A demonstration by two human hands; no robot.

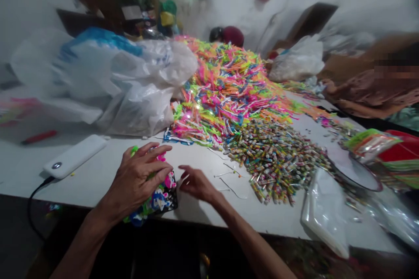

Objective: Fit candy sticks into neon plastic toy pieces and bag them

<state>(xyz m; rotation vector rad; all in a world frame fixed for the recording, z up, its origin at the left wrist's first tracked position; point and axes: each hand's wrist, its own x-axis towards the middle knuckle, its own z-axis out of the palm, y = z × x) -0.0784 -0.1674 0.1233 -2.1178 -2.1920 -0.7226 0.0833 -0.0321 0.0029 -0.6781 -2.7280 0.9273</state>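
My left hand (139, 176) lies over a small black tray (173, 202) at the table's front edge, its fingers stretched out to the right. Under and around it are small plastic pieces (160, 199) in blue, white, pink and green, partly hidden by the palm. Some of them hang past the table edge. Just right of the tray is my right hand (196, 184), its fingers loosely bent and apart, with nothing visible in them. A few thin pale strands (229, 187) lie on the table to its right.
A big heap of neon plastic strips (225, 91) rises behind, with a pile of short printed tubes (281, 157) before it. Plastic bags (137, 104) bulge at left, near a white power bank (75, 157). A clear packet (325, 213) overhangs the right edge; another person (373, 91) sits beyond.
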